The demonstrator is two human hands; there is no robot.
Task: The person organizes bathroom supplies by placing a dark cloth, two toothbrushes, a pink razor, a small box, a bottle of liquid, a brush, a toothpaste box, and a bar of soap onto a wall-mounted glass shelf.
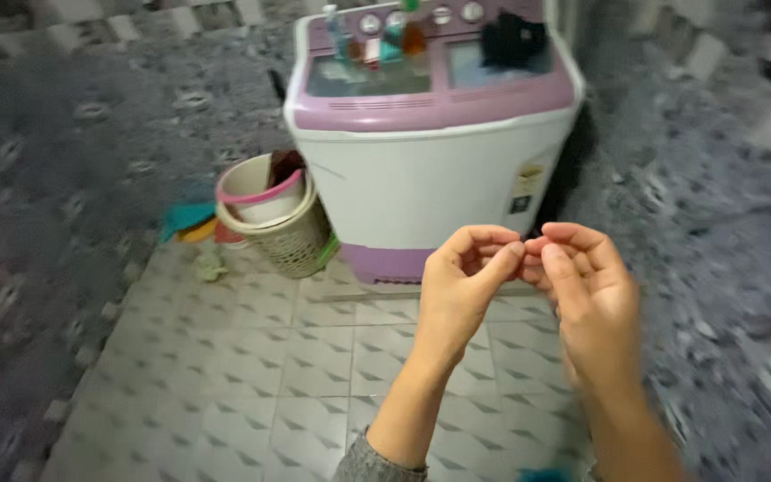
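**Hands meeting fingertip to fingertip before a twin-tub washer**

While both forearms rise from the bottom edge of the head view, the left hand [459, 287] and the right hand [584, 284] meet at chest height in front of the camera. Left hand: fingers curled inward, thumb tip pressed toward the index tip in a pinch. Right hand: same posture, fingers bent, thumb and index brought together. The two pinches touch or nearly touch at the fingertips [518, 249]. Whether anything is held between them cannot be told; nothing resolvable shows at the contact point, and the frame is softly blurred. A grey sleeve cuff [369, 461] shows at the left wrist.

Nearest thing beyond the hands: a washing machine [430, 174], white body with a lilac top and lilac base, standing on the floor directly behind the fingertips and well apart from them. On its top deck, left side, stand several small bottles [377, 37], colours blue, clear and orange. On the right lid lies a dark crumpled cloth [512, 40]. Round control knobs run along the rear panel.

Left of the machine, just beside it: a woven cream basket [292, 236] with a white bucket with a pink rim [256, 189] nested in it. Further left, against the wall base, some teal and orange cloth [186, 223].

Floor: pale grey patterned tiles [252, 357]. Walls on both sides carry dark grey mottled tiling [64, 134].
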